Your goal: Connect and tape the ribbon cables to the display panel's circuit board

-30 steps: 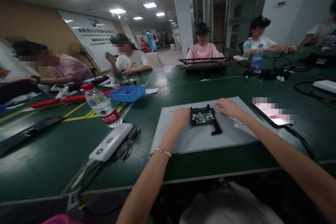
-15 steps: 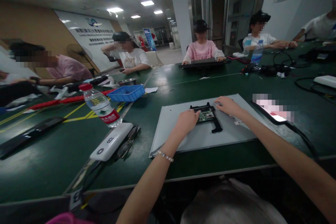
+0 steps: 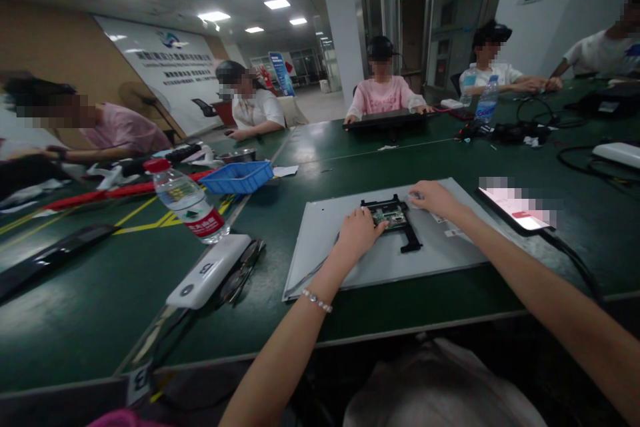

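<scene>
A flat grey panel (image 3: 327,223) lies on the table before me. On its middle rests a black bracket (image 3: 412,240) with a green circuit board (image 3: 394,216) set in it. My left hand (image 3: 358,232) grips the left side of the bracket, its thumb reaching over the board's near edge; the fingers hide that side. Just right of the bracket, over the panel, my right hand (image 3: 434,200) is closed in a pinch. A small pale bit shows at its fingertips, too small to name. A thin cable (image 3: 314,271) runs along the panel's left part.
Left of the panel are a white power bank (image 3: 209,271), eyeglasses (image 3: 243,273), a water bottle (image 3: 191,207) and a blue basket (image 3: 237,178). A lit phone (image 3: 517,207) with a cable lies to the right. Several people sit around the table (image 3: 280,233), one holding a dark panel (image 3: 387,121).
My left hand has shifted slightly, its thumb now lower over the board. My right fingertips have drawn together, and a small pale bit shows there. The view has moved a little.
</scene>
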Demonstrator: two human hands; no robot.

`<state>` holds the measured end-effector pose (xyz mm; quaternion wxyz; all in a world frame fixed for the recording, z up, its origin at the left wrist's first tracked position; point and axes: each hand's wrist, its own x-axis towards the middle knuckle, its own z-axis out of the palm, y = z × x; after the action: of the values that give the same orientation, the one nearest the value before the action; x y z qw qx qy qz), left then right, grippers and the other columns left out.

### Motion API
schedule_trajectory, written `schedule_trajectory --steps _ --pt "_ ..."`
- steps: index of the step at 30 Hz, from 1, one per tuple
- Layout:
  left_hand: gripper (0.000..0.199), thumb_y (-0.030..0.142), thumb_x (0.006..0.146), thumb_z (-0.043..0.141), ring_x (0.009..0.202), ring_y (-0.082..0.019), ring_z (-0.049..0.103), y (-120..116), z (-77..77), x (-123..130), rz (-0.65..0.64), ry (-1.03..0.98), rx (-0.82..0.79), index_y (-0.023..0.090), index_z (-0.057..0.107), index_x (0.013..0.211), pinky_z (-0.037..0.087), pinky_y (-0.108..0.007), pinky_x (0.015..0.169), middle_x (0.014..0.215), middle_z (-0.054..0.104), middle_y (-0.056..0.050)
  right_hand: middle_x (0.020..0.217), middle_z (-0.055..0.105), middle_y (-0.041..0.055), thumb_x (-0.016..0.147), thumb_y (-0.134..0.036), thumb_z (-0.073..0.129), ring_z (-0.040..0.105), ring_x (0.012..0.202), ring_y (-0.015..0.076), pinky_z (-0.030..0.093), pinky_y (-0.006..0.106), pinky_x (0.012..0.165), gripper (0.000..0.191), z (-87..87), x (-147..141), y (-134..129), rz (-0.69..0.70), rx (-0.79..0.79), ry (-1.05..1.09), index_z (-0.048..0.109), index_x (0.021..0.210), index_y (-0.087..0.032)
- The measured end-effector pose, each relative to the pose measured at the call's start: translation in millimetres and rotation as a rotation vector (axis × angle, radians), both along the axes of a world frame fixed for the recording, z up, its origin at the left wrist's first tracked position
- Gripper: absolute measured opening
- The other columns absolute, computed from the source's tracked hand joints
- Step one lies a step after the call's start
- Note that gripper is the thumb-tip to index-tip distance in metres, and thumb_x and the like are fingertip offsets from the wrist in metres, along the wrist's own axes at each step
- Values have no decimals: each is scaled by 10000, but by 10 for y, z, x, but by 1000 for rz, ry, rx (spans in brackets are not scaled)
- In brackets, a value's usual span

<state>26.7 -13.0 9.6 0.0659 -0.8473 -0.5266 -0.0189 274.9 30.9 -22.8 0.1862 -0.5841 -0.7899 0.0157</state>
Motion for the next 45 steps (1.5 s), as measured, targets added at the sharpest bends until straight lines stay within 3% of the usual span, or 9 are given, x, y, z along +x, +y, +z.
schedule_trajectory --steps 7,12,19,22,29,35,40,45 --pt "598 541 941 376 1053 -302 600 -27 22 11 25 9 -2 50 503 1257 460 -364 854 1166 613 -205 987 691 131 930 -223 494 629 946 230 433 276 764 248 35 -89 -34 -62 25 -146 729 966 -155" --pt "603 543 944 361 1072 -303 594 -35 46 8 24 15 -14 55 490 1274 458 -366 855 1186 605 -212 1025 700 106 915 -226 491 636 946 222 441 276 785 262 -6 -9 21 -72 34 -59 727 1009 -161" --pt "593 545 938 377 1084 -297 593 -35 36 8 45 -9 -21 79 461 1295 451 -366 875 1197 604 -203 1126 684 87 877 -306 560 622 1025 220 445 291 898 293 43 212 23 192 -14 -7 691 1100 -168" --pt "609 540 941 377 1122 -295 575 -32 31 12 50 -21 -27 72 424 1328 444 -361 896 1230 587 -214 1082 699 84 881 -276 558 631 1001 217 452 287 874 259 47 229 27 218 -46 -29 703 1068 -171" --pt "565 539 940 384 1104 -294 586 -51 65 26 57 -26 -39 82 473 1261 451 -361 886 1194 603 -204 1053 701 98 920 -230 515 630 978 222 444 298 865 231 12 116 58 106 15 -95 712 1018 -161" --pt "541 529 941 385 1095 -293 587 -61 76 29 55 -18 -47 86 491 1233 462 -357 861 1190 601 -206 1057 702 98 919 -221 513 636 966 209 446 294 868 233 19 49 26 57 91 51 713 1019 -156" --pt "548 526 938 395 1100 -293 585 -57 58 24 51 -28 -33 79 487 1241 463 -355 865 1184 603 -204 1035 712 87 922 -232 506 640 952 204 444 289 869 242 152 -115 43 105 160 149 715 1012 -149" --pt "545 521 936 401 1092 -289 587 -59 64 32 73 -23 -29 82 484 1249 459 -344 868 1194 601 -200 1023 722 91 898 -218 540 647 957 217 438 273 858 221 347 -407 147 157 72 37 733 981 -148"
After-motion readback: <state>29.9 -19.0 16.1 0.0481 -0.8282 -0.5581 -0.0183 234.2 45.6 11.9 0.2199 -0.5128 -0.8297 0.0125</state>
